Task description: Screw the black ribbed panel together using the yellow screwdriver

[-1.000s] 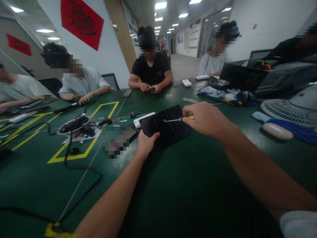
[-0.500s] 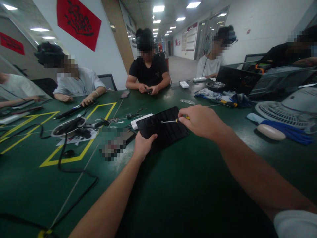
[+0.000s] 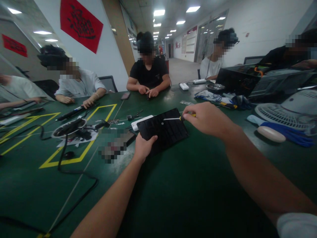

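My left hand (image 3: 144, 145) grips the near left corner of a flat black rectangular panel (image 3: 170, 132), thumb on top. The panel's far side is raised toward a white power strip (image 3: 138, 124) behind it. Closed around the yellow-and-black handle of a screwdriver (image 3: 172, 118) is my right hand (image 3: 201, 119). Its thin metal shaft points left across the panel. The tip is just beyond a small round pale spot on the panel, which may be a screw; whether the tip touches the surface I cannot tell.
Left of the panel are a blurred-out object (image 3: 116, 145), a metal bowl (image 3: 69, 127) with dark parts, and a black cable (image 3: 59, 158). To the right lie a white fan (image 3: 279, 114), blue gloves (image 3: 292, 134) and a pale oval object (image 3: 271, 134). Several people sit around the green table (image 3: 188, 198).
The screwdriver has shifted slightly up and right, its tip leaving the round pale spot. My left hand still holds the panel in nearly the same place.
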A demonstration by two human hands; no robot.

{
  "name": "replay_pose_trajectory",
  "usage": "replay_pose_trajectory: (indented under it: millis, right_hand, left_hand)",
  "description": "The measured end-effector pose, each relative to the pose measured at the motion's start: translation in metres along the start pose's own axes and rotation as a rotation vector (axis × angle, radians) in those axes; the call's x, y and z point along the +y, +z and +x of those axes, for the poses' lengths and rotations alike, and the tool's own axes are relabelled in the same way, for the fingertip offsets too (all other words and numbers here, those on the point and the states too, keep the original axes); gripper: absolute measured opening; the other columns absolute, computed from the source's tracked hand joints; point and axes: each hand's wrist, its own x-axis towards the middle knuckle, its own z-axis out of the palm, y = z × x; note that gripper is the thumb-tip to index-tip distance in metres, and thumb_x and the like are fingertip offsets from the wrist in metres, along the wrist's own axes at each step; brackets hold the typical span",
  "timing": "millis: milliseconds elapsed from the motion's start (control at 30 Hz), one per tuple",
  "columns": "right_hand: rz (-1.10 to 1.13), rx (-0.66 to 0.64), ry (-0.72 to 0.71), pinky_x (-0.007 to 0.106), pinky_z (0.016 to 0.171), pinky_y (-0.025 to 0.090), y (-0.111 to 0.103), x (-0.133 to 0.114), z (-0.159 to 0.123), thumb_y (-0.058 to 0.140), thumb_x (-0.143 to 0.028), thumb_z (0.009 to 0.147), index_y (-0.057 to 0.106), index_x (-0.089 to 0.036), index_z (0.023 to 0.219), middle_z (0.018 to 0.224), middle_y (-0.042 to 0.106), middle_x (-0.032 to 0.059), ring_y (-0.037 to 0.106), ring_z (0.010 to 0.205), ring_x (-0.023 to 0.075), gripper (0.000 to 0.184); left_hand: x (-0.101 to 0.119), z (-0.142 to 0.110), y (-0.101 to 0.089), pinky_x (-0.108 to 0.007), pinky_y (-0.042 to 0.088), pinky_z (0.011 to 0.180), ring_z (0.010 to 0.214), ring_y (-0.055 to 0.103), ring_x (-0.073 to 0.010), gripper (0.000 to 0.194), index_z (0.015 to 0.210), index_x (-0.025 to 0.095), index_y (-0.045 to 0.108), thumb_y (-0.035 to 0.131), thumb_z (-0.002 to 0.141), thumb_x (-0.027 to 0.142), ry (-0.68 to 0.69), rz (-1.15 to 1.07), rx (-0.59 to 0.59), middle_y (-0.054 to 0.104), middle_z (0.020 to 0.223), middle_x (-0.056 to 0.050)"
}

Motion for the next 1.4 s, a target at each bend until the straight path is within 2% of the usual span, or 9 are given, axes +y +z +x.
replay_pose_trajectory:
  millis: [233,633,933,1200,1400]
  right_hand:
    - [-0.031,-0.003,-0.009,0.036,0.074,0.044,-0.001,-0.003,-0.002,0.061,-0.034,0.097,0.084,-0.025,0.104,0.103,0.081,0.0089,0.069,0.093,0.0276,0.026]
    - [-0.039,0.012,-0.067,0.036,0.075,0.043,0.005,-0.003,0.000,0.062,-0.032,0.097,0.084,-0.024,0.104,0.103,0.080,0.0092,0.068,0.094,0.0270,0.024]
    - [-0.022,0.002,-0.100,0.038,0.078,0.044,0.006,-0.003,0.002,0.060,-0.032,0.098,0.084,-0.022,0.105,0.102,0.079,0.0101,0.068,0.093,0.0272,0.027]
    - [-0.009,-0.012,-0.118,0.037,0.080,0.046,0.008,-0.003,0.004,0.060,-0.029,0.098,0.083,-0.021,0.104,0.102,0.081,0.0099,0.070,0.094,0.0262,0.025]
    - [-0.010,-0.060,-0.094,0.038,0.081,0.046,0.010,-0.003,0.004,0.058,-0.030,0.100,0.082,-0.020,0.104,0.106,0.081,0.0106,0.071,0.096,0.0277,0.027]
  left_hand:
    - [-0.002,0.001,0.000,-0.053,0.057,0.103,0.107,0.074,-0.0317,0.047,0.111,0.018,0.071,0.090,0.069,0.024,-0.005,0.005,0.000,0.078,0.112,-0.011]
    - [0.003,-0.001,0.001,-0.051,0.058,0.102,0.103,0.075,-0.0301,0.043,0.106,0.018,0.072,0.090,0.067,0.023,0.006,-0.018,-0.005,0.078,0.105,-0.008]
    - [0.008,-0.003,0.000,-0.053,0.059,0.101,0.104,0.075,-0.0312,0.045,0.109,0.019,0.072,0.090,0.068,0.023,-0.019,0.002,-0.001,0.079,0.109,-0.010]
    - [0.002,0.000,0.001,-0.055,0.057,0.106,0.111,0.075,-0.0332,0.049,0.113,0.020,0.072,0.091,0.067,0.022,-0.009,-0.039,-0.011,0.079,0.115,-0.012]
    - [0.001,-0.001,0.001,-0.054,0.059,0.101,0.105,0.075,-0.0318,0.047,0.112,0.018,0.071,0.090,0.069,0.022,-0.020,-0.015,-0.004,0.079,0.114,-0.012]
